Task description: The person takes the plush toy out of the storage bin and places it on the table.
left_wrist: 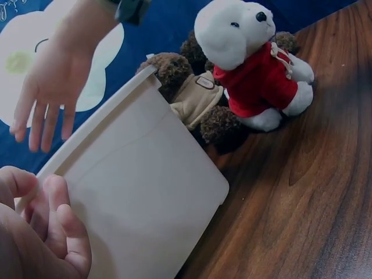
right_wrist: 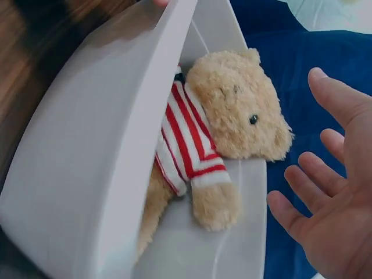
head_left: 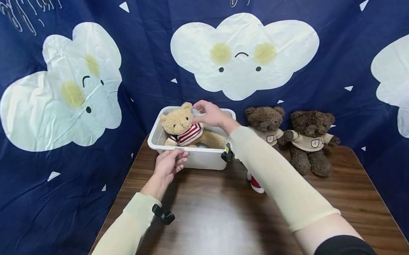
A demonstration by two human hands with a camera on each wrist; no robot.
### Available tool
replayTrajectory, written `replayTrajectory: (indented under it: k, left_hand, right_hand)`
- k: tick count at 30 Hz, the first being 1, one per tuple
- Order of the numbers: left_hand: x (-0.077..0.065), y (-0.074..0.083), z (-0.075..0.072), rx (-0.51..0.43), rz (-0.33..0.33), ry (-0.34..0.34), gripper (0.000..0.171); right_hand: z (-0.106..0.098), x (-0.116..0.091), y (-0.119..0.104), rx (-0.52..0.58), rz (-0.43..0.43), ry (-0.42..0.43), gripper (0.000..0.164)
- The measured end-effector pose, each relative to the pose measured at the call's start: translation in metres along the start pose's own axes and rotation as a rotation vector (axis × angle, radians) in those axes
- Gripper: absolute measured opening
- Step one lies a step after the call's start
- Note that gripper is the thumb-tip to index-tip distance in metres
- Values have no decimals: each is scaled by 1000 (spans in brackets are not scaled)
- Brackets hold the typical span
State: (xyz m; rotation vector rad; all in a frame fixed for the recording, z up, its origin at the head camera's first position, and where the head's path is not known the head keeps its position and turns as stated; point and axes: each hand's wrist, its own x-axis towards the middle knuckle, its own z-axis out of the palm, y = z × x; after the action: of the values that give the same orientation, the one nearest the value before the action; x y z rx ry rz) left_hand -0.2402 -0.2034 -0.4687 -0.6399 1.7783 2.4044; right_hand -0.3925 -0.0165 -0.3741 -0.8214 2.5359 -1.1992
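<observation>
A light tan teddy bear (head_left: 177,122) in a red-and-white striped shirt lies on its back in a white plastic bin (head_left: 206,160), its head leaning on the rim at the left. My left hand (head_left: 168,165) pinches the bin's near rim between thumb and curled fingers, which the left wrist view shows close up. Above the bin, beside the bear's head, is my right hand (head_left: 211,115). In the right wrist view its fingers (right_wrist: 317,174) are spread and relaxed, apart from the bear, with nothing held.
Two brown teddy bears in beige tops, one (head_left: 265,121) partly behind my right sleeve and another (head_left: 312,132), sit right of the bin. A white plush dog (left_wrist: 256,64) in red stands before them, mostly hidden by my arm in the head view. The wooden table (head_left: 208,218) meets a blue curtain (head_left: 147,76).
</observation>
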Motion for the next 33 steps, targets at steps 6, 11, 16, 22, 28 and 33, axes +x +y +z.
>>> replayTrajectory:
  k: [6, 11, 16, 22, 28, 33]
  left_hand:
    - [-3, 0, -1, -6, 0, 6, 8]
    - [-4, 0, 0, -7, 0, -16, 9]
    - [-2, 1, 1, 8, -5, -19, 11]
    - [-1, 3, 0, -3, -8, -12, 13]
    - [-2, 3, 0, 2, -9, -25, 13]
    - [-2, 3, -1, 7, -3, -22, 11]
  right_hand:
    - [22, 18, 6, 67, 34, 7, 71]
    - [33, 28, 10, 89, 79, 33, 76]
    - [40, 38, 12, 105, 103, 29, 85]
    - [43, 45, 8, 159, 76, -62, 99]
    - [44, 40, 2, 204, 93, -134, 108]
    - [49, 41, 1, 89, 31, -173, 82]
